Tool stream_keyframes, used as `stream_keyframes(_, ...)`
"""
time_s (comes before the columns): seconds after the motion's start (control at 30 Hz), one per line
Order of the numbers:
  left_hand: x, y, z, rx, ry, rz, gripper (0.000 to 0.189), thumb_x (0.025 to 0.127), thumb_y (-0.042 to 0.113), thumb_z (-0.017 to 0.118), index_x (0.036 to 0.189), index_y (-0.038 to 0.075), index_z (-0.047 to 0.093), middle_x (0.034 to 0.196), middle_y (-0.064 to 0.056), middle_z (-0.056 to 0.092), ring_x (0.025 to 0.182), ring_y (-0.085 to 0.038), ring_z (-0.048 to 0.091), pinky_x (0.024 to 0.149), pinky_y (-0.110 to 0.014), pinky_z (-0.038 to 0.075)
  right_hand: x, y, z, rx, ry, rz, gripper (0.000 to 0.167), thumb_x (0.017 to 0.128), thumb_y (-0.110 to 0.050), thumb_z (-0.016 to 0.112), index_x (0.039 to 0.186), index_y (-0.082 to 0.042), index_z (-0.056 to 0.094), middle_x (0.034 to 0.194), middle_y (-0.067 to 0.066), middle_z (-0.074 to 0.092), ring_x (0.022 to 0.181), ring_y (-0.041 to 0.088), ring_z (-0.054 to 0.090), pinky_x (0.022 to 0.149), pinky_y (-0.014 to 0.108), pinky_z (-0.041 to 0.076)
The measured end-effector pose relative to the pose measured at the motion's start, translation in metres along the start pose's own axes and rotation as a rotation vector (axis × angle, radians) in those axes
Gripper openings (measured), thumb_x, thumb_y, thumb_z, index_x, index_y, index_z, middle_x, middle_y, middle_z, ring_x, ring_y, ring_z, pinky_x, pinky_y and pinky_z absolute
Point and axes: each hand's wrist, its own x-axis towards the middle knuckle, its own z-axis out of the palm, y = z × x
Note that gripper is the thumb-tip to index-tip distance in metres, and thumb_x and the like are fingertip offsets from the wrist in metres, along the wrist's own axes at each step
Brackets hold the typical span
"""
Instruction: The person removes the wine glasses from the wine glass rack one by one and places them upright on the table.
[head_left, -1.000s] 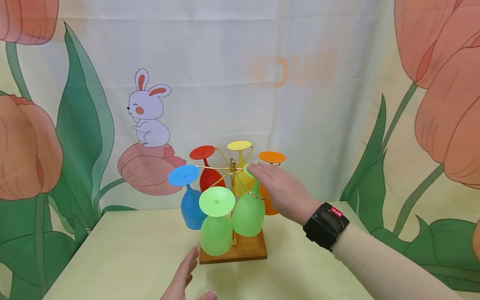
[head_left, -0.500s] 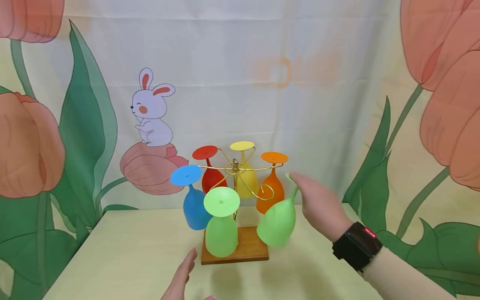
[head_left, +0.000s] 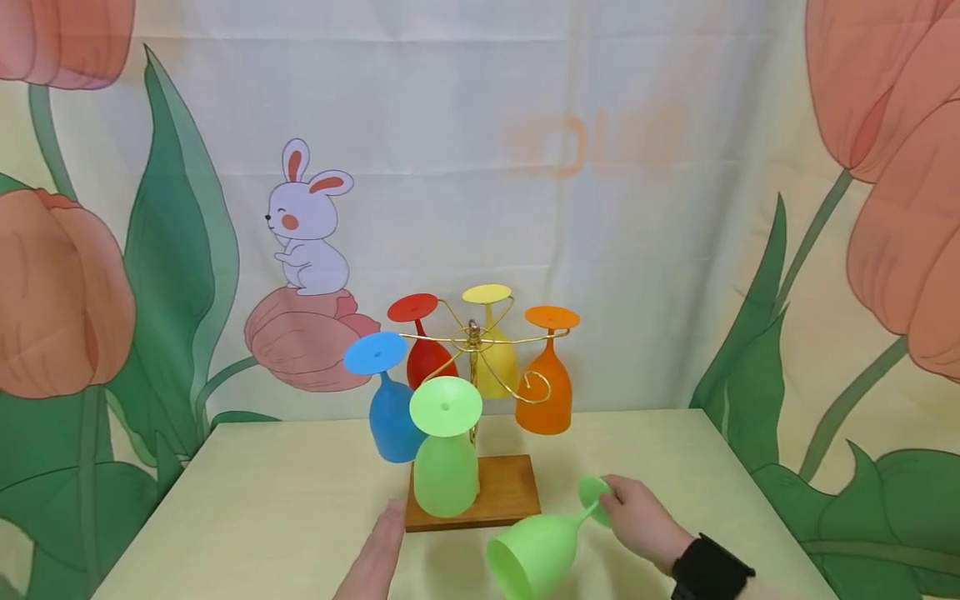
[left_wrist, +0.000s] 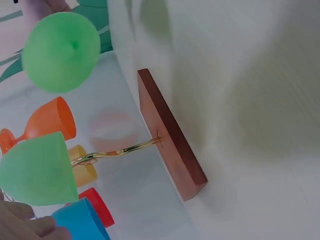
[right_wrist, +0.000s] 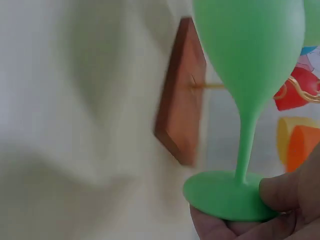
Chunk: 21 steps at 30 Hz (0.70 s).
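Note:
My right hand (head_left: 643,518) pinches the round foot of a green wine glass (head_left: 542,552), thumb on one face and fingers under the other. The glass is tilted, its bowl opening down to the left, in front of the rack. My left hand (head_left: 377,557) is held out near the front of the rack, fingers straight, holding nothing. Right above it another green wine glass (head_left: 446,475) hangs upside down. The gold wire rack (head_left: 474,337) on its wooden base (head_left: 510,492) has a bare curled arm at the front right.
Blue (head_left: 396,417), red (head_left: 429,358), yellow (head_left: 497,367) and orange (head_left: 551,392) wine glasses hang upside down around the rack. The rack stands on a pale table (head_left: 247,500). Behind it hangs a printed cloth (head_left: 480,167) with tulips and a rabbit.
The right hand has drawn one green glass off its wire arm, bringing it toward me and down and tilting it. The left hand stays nearly in place.

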Motion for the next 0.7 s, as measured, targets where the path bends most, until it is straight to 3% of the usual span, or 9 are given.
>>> stream_keyframes(0.07,0.001,0.003,0.003,0.080,0.017,0.057,0.085,0.096,0.064,0.031,0.153,0.002,0.020,0.161,-0.007,0.013,0.146,-0.012,0.009,0.113,-0.015,0.005,-0.002,0.010,0.011,0.109,-0.084,0.060,0.025,0.101,-0.006,0.044,0.118,0.005,0.059,0.099,0.008,0.064,0.091,0.023,0.059,0.079,0.044,0.052)
stream_keyframes(0.17,0.002,0.008,0.007,0.161,0.071,0.167,0.079,0.098,0.058,0.037,0.147,-0.004,0.034,0.152,-0.022,0.031,0.143,-0.025,0.024,0.115,-0.022,0.012,-0.006,0.017,0.029,0.238,-0.224,0.145,0.027,0.103,-0.008,0.043,0.118,0.007,0.058,0.097,0.007,0.064,0.086,0.020,0.061,0.078,0.041,0.054)
stream_keyframes(0.3,0.008,0.015,0.009,0.214,0.081,0.284,0.069,0.102,0.051,0.036,0.142,-0.006,0.042,0.145,-0.022,0.042,0.140,-0.025,0.032,0.115,-0.023,0.016,-0.008,0.018,0.053,0.361,-0.370,0.213,0.028,0.104,-0.009,0.041,0.121,0.007,0.057,0.100,0.009,0.067,0.089,0.021,0.065,0.079,0.039,0.056)
stream_keyframes(0.47,0.010,0.029,0.009,0.214,-0.013,0.271,0.068,0.101,0.050,0.041,0.146,-0.001,0.039,0.150,-0.010,0.040,0.140,-0.020,0.032,0.115,-0.021,0.015,-0.015,0.012,0.074,0.396,-0.473,0.220,0.027,0.104,-0.013,0.043,0.115,0.003,0.061,0.094,0.008,0.068,0.083,0.016,0.066,0.076,0.033,0.057)
stream_keyframes(0.7,0.013,0.038,0.016,0.180,0.067,0.278,0.064,0.097,0.045,0.054,0.143,0.001,0.045,0.139,-0.006,0.053,0.129,-0.024,0.048,0.113,-0.029,0.025,-0.018,0.003,0.087,0.385,-0.539,0.242,0.026,0.103,-0.014,0.045,0.114,0.000,0.064,0.094,0.006,0.068,0.080,0.010,0.064,0.076,0.027,0.056)
